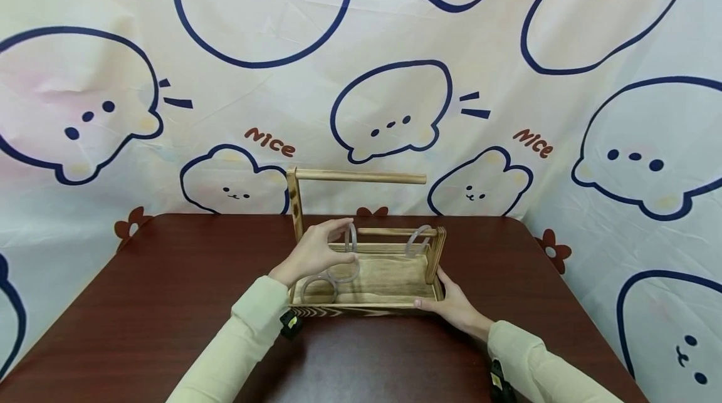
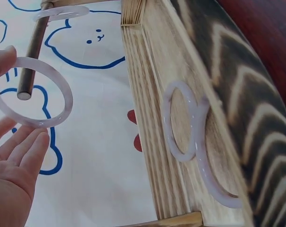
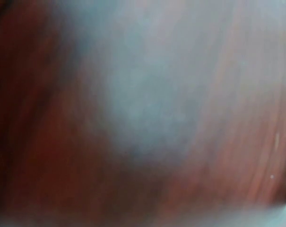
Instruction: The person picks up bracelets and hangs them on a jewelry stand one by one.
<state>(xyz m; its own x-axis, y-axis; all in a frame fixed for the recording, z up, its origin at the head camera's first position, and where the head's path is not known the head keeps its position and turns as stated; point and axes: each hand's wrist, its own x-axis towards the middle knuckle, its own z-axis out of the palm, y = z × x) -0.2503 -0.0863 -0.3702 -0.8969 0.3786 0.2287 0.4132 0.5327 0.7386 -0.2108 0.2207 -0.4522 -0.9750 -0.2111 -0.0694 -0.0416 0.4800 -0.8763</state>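
A wooden display rack [image 1: 389, 274] with a tray base stands on the table. My left hand [image 1: 316, 251] pinches a pale, translucent bangle [image 2: 62, 87] between thumb and fingers, at the free end of the rack's lower bar [image 2: 31, 56]. That bar's end shows inside the bangle's opening; whether it passes through, I cannot tell. Another bangle [image 1: 414, 243] hangs at the right end of the lower bar. Two more bangles [image 2: 194, 127] lie in the tray's left part. My right hand [image 1: 459, 309] grips the rack's right front corner, thumb on the front edge.
The rack's upper bar [image 1: 361, 176] extends rightward from a tall left post [image 1: 295, 202]. Under the rack is a dark red-brown table [image 1: 169, 303]. A printed cloth [image 1: 389, 33] hangs behind it. The right wrist view shows mostly blurred tabletop [image 3: 143, 118].
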